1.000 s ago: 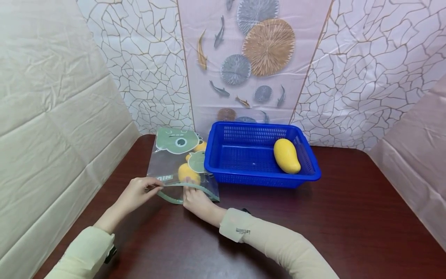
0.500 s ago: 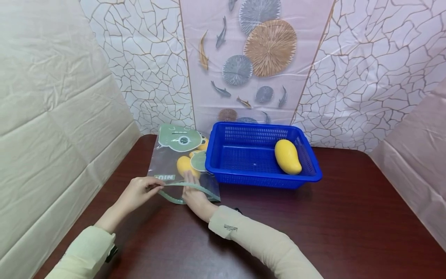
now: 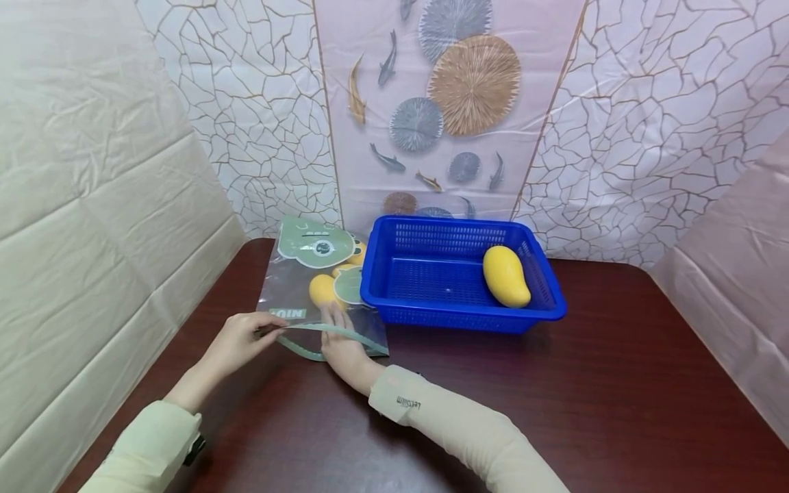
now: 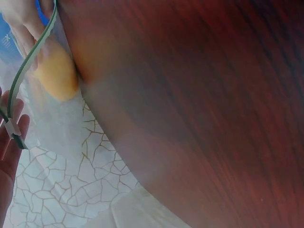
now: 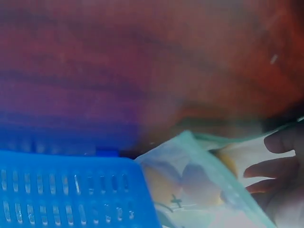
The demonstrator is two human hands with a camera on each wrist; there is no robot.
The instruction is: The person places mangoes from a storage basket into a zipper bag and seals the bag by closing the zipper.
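A clear zip bag (image 3: 286, 291) with green cartoon prints lies on the table, its mouth held apart toward me. My left hand (image 3: 243, 334) pinches the left end of the bag's rim between thumb and fingers. Through the mouth reaches my right hand (image 3: 344, 348), fingers extended and touching the near side of a yellow mango (image 3: 323, 289) inside. More yellow fruit shows deeper in the bag, partly hidden by the prints. In the left wrist view, the mango (image 4: 58, 76) sits beside the right hand's fingers. Spread fingers (image 5: 270, 168) appear at the bag's opening in the right wrist view.
A blue plastic basket (image 3: 456, 316) stands right of the bag and overlaps its right edge. One yellow mango (image 3: 507, 277) lies in the basket's right end. The dark wooden table (image 3: 616, 397) is bounded by cloth walls at the back and sides.
My right hand has straightened its fingers and slid slightly deeper into the bag. The mango before it has shifted away from the mouth and a little left. My left hand keeps its place.
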